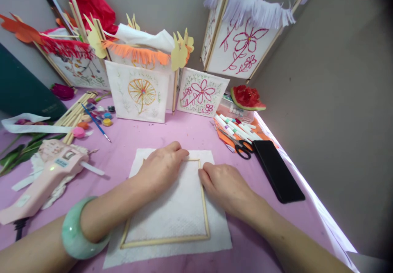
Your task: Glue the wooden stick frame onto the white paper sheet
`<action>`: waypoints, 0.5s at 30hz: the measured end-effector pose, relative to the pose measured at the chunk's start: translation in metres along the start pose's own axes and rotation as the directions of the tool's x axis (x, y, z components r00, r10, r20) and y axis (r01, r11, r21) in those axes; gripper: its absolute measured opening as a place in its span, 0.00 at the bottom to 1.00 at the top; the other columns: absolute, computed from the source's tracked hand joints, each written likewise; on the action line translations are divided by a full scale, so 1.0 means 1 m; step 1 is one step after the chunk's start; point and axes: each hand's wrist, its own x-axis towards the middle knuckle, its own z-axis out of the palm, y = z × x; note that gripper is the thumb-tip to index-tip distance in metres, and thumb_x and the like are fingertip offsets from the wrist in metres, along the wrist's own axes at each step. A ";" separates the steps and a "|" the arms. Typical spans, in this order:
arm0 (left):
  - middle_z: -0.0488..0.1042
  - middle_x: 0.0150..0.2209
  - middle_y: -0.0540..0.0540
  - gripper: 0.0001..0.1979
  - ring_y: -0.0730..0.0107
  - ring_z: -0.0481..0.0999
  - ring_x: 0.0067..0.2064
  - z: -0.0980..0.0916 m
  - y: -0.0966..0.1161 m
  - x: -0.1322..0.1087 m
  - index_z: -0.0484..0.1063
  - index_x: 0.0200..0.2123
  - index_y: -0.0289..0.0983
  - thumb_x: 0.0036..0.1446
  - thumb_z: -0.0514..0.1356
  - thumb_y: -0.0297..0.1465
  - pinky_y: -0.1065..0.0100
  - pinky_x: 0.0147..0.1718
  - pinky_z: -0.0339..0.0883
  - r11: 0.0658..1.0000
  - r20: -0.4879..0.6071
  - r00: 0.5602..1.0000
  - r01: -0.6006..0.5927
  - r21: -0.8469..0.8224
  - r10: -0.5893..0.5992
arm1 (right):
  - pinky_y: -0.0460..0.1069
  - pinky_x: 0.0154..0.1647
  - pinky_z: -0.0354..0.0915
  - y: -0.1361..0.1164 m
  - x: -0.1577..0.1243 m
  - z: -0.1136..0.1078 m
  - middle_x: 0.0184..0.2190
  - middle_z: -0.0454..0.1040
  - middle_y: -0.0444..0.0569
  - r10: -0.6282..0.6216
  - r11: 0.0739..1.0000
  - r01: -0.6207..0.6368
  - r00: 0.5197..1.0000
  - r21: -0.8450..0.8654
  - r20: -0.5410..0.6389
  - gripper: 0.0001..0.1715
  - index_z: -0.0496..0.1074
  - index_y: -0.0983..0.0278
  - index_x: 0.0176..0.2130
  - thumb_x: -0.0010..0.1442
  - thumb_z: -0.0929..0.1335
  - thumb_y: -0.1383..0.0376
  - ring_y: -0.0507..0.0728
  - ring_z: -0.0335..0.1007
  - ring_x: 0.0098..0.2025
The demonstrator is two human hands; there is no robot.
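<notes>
A square wooden stick frame (205,207) lies on a white sheet of thin cloth or paper (219,240), which extends past it on all sides. My left hand (162,164) rests over the frame's far side, fingers closed on the top stick; its fingertips are partly hidden. At the upper right corner, my right hand (225,183) pinches the right-hand stick between thumb and curled forefinger. A green bangle (76,228) circles my left wrist.
Left lies a pink glue gun (46,185). Scissors (242,146), markers (236,125) and a black phone (278,170) are on the right. Behind stand decorated panels (138,93) and fringed lanterns (245,39). A paintbrush (96,123) and paint pots (107,121) sit at back left.
</notes>
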 end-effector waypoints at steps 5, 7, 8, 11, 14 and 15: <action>0.71 0.40 0.44 0.16 0.65 0.73 0.39 -0.003 0.002 -0.002 0.74 0.42 0.37 0.63 0.47 0.27 0.62 0.41 0.67 0.999 -0.021 1.000 0.000 0.052 0.001 | 0.49 0.26 0.51 0.006 0.001 0.000 0.26 0.77 0.50 0.010 1.000 -0.009 0.999 0.015 -0.033 0.21 0.73 0.65 0.33 0.67 0.56 0.64 0.57 0.72 0.27; 0.71 0.40 0.44 0.16 0.66 0.73 0.39 -0.004 0.003 -0.003 0.75 0.42 0.37 0.63 0.47 0.26 0.63 0.40 0.67 0.998 -0.013 1.000 0.001 0.064 0.000 | 0.49 0.26 0.52 0.006 0.001 0.000 0.26 0.77 0.50 0.004 1.000 -0.003 0.999 0.017 -0.044 0.20 0.73 0.65 0.33 0.67 0.56 0.64 0.56 0.71 0.27; 0.72 0.40 0.44 0.16 0.66 0.73 0.38 -0.004 0.004 -0.003 0.75 0.42 0.37 0.63 0.47 0.26 0.63 0.40 0.67 0.997 -0.006 1.000 0.002 0.075 -0.001 | 0.49 0.26 0.52 0.006 0.001 0.001 0.26 0.77 0.50 0.002 1.000 -0.002 0.999 0.018 -0.045 0.20 0.73 0.65 0.33 0.67 0.56 0.64 0.56 0.71 0.27; 0.72 0.40 0.44 0.16 0.66 0.74 0.37 -0.006 0.004 -0.004 0.75 0.43 0.37 0.62 0.48 0.26 0.64 0.38 0.67 0.994 0.008 1.000 0.000 0.110 -0.001 | 0.49 0.26 0.51 0.007 0.000 0.002 0.27 0.77 0.50 0.003 1.000 -0.002 0.999 0.016 -0.046 0.20 0.73 0.64 0.33 0.67 0.57 0.63 0.55 0.71 0.27; 0.73 0.40 0.44 0.16 0.66 0.74 0.38 -0.014 0.003 -0.004 0.75 0.43 0.36 0.62 0.49 0.25 0.65 0.38 0.67 0.994 -0.074 0.997 -0.027 0.107 0.035 | 0.49 0.26 0.50 0.009 0.001 0.004 0.27 0.77 0.50 -0.004 1.000 0.005 0.998 0.016 -0.058 0.21 0.73 0.64 0.32 0.67 0.56 0.63 0.56 0.72 0.27; 0.73 0.40 0.44 0.15 0.66 0.74 0.38 -0.018 0.002 -0.004 0.75 0.43 0.36 0.62 0.49 0.25 0.65 0.38 0.67 0.994 -0.124 0.991 -0.036 0.103 0.049 | 0.49 0.26 0.50 0.010 0.001 0.004 0.27 0.77 0.50 -0.007 1.000 0.009 0.997 0.020 -0.072 0.21 0.73 0.64 0.32 0.67 0.56 0.63 0.56 0.72 0.27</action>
